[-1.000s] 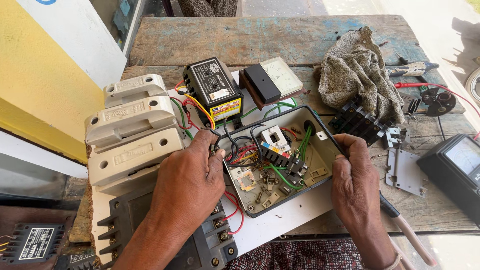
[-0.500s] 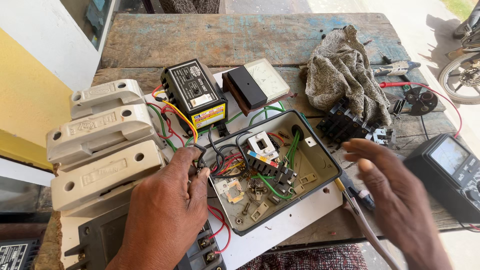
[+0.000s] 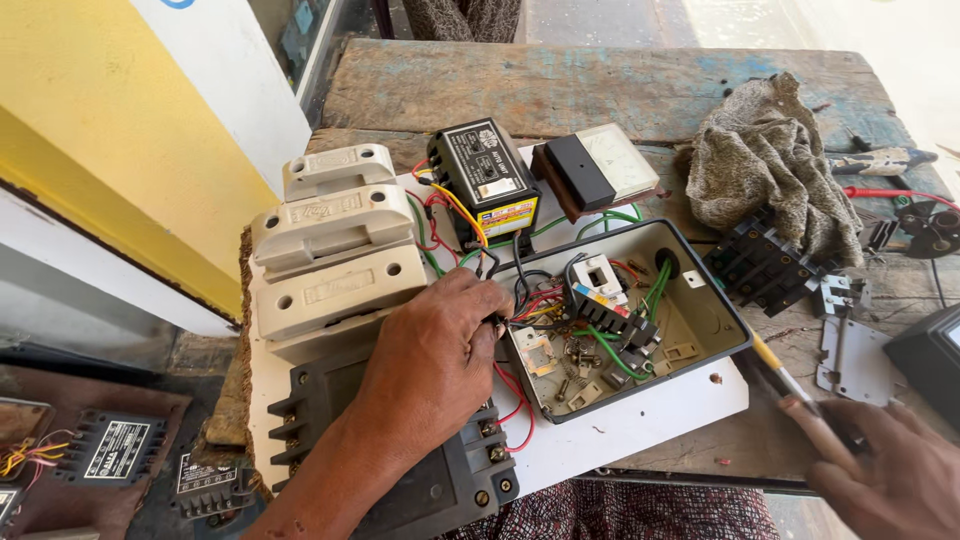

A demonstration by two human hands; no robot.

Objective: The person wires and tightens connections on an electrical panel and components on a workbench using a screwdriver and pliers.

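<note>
My left hand (image 3: 430,360) lies over the left rim of an open grey metal box (image 3: 722,312), fingertips pinching the black wires (image 3: 520,285) that run into it. The box holds red, green and black wiring, a small white-and-black switch part (image 3: 598,275) and loose screws. My right hand (image 3: 890,475) sits at the lower right, off the box, closed on a screwdriver (image 3: 778,368) with a yellow band. Its tip points toward the box's right corner.
The box lies on a white board (image 3: 640,428) on a worn wooden table. Around it are three cream fuse carriers (image 3: 335,250), a black unit with a yellow label (image 3: 480,180), a panel meter (image 3: 605,165), a rag (image 3: 765,160), a black terminal block (image 3: 760,265) and a multimeter (image 3: 930,355).
My right hand has left the box's right rim and drawn back to the lower right with the screwdriver. My left hand stays on the wires at the left rim.
</note>
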